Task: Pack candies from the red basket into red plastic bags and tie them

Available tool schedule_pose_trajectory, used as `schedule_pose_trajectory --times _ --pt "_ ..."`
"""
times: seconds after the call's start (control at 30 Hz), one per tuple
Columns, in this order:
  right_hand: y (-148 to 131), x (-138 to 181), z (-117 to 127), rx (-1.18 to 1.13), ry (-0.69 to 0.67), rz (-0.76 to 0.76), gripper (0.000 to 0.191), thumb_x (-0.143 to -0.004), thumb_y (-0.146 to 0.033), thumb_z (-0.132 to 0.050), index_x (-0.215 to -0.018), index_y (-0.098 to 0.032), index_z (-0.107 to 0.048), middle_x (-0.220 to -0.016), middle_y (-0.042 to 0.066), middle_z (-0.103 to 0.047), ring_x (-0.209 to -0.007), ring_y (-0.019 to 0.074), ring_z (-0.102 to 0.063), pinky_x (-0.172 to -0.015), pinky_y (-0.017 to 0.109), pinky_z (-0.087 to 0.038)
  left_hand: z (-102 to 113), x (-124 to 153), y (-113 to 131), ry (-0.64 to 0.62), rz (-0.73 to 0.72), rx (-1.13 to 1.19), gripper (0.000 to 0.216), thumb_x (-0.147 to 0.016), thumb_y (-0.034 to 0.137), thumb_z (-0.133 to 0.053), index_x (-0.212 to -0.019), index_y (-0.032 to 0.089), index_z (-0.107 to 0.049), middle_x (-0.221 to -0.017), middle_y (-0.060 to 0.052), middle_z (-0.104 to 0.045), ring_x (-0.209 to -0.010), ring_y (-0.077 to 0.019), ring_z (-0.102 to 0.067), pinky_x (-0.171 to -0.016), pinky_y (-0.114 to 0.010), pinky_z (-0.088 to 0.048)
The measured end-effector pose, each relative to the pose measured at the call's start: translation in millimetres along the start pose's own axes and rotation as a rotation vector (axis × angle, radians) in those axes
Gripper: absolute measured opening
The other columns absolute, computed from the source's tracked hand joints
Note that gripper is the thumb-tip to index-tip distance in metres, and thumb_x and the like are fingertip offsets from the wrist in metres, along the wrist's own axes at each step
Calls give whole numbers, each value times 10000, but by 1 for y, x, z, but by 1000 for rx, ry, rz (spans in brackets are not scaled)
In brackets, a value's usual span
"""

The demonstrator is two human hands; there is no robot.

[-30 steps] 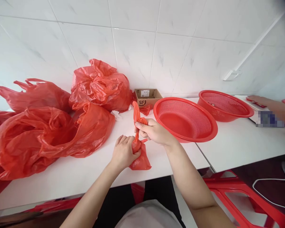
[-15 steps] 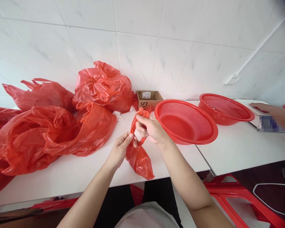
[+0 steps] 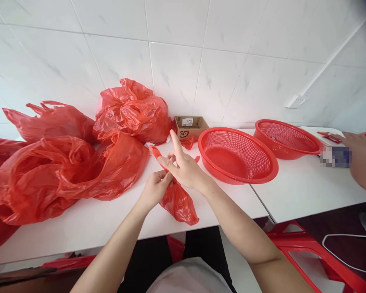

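A small red plastic bag [image 3: 179, 203] lies on the white table in front of me, its filled lower part tilted to the right. My left hand [image 3: 156, 188] is closed, pinching the bag's gathered neck between thumb and fingers. Just above it, my right hand [image 3: 187, 167] has its index finger stretched upward and its thumb against a twisted red strip of the bag. Its other fingers are curled and partly hidden, and a red tip shows beyond them. What the bag contains is not visible.
Large red plastic bags [image 3: 131, 116] crowd the left. Behind my hands stands a small cardboard box [image 3: 190, 132]. On the right are a red basket [image 3: 238, 175] and another red basket [image 3: 288, 140]. A co-worker's hand [image 3: 361, 150] is near red-handled items [image 3: 331, 137].
My right hand has turned and its index finger has straightened. The bag's raised loop is now a strip pointing up and left. The co-worker's hand has shifted right.
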State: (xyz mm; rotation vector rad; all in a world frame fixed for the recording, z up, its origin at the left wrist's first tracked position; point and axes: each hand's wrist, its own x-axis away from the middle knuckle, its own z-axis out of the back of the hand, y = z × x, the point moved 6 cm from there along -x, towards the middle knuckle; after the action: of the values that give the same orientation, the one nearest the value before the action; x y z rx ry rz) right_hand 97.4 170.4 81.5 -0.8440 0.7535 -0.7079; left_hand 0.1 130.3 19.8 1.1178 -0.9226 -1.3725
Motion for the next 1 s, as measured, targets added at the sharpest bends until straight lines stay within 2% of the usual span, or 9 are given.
schedule_pose_trajectory --times 0.1,0.27,0.4,0.47,0.53,0.63,0.7,0.83,1.0 --pt "9 12 10 196 61 -3 545 -952 -409 -473 -1461 -253 -358 -638 -19 -521 -593 181 -490 -630 308 -348 14 -4 -2 46 0 44 433 -880 483 -529 -616 165 -658 -640 -42 -675 -665 -182 -620 -730 -317 -477" --pt "23 39 13 162 154 -23 430 -952 -280 -427 -1379 -238 -393 -557 -69 -435 -512 153 -409 -569 285 -305 19 2 5 11 -44 134 259 -822 419 -662 -877 179 -743 -920 -87 -749 -959 -259 -678 -902 -396 -516" --pt "38 50 6 176 103 -110 384 -902 -233 -493 -1286 -236 -476 -596 -66 -470 -563 150 -478 -597 285 -375 19 6 0 14 -76 89 157 -781 343 -722 -847 201 -717 -946 -76 -702 -878 -228 -681 -764 -362 -573" --pt "38 48 6 192 126 -18 314 -859 -183 -537 -1168 -236 -569 -793 -2 -591 -744 165 -578 -712 309 -441 20 6 -1 17 -126 39 136 -778 327 -718 -827 201 -703 -947 -75 -654 -856 -219 -673 -691 -343 -586" --pt "38 44 6 149 131 106 218 -843 -145 -544 -1031 -223 -624 -1003 49 -624 -929 174 -601 -829 320 -457 20 6 1 -10 -182 -15 119 -782 304 -703 -839 200 -692 -955 -74 -622 -861 -216 -666 -653 -328 -589" --pt "46 40 -1 35 70 109 116 -858 -157 -535 -906 -212 -626 -955 29 -648 -861 148 -603 -785 287 -468 17 5 3 -77 -199 -74 92 -788 242 -667 -857 201 -622 -867 -39 -629 -755 -179 -657 -608 -295 -566" --pt "51 43 -8 -3 55 60 76 -859 -180 -541 -863 -210 -612 -849 2 -644 -753 133 -578 -709 268 -458 18 5 4 -11 -231 -120 131 -772 198 -657 -855 211 -557 -823 -10 -639 -732 -163 -648 -668 -302 -554" --pt "44 54 -19 17 85 61 55 -844 -184 -543 -816 -207 -584 -807 5 -616 -713 138 -547 -691 276 -440 22 9 3 278 -333 -228 153 -766 186 -638 -888 222 -552 -874 -11 -650 -832 -180 -636 -788 -336 -519" --pt "45 56 -22 -268 -48 -42 153 -892 -332 -568 -829 -197 -599 -808 8 -633 -728 139 -558 -703 279 -448 18 18 2 348 -377 -282 184 -827 245 -631 -1009 232 -609 -919 -18 -670 -827 -180 -633 -744 -309 -507"
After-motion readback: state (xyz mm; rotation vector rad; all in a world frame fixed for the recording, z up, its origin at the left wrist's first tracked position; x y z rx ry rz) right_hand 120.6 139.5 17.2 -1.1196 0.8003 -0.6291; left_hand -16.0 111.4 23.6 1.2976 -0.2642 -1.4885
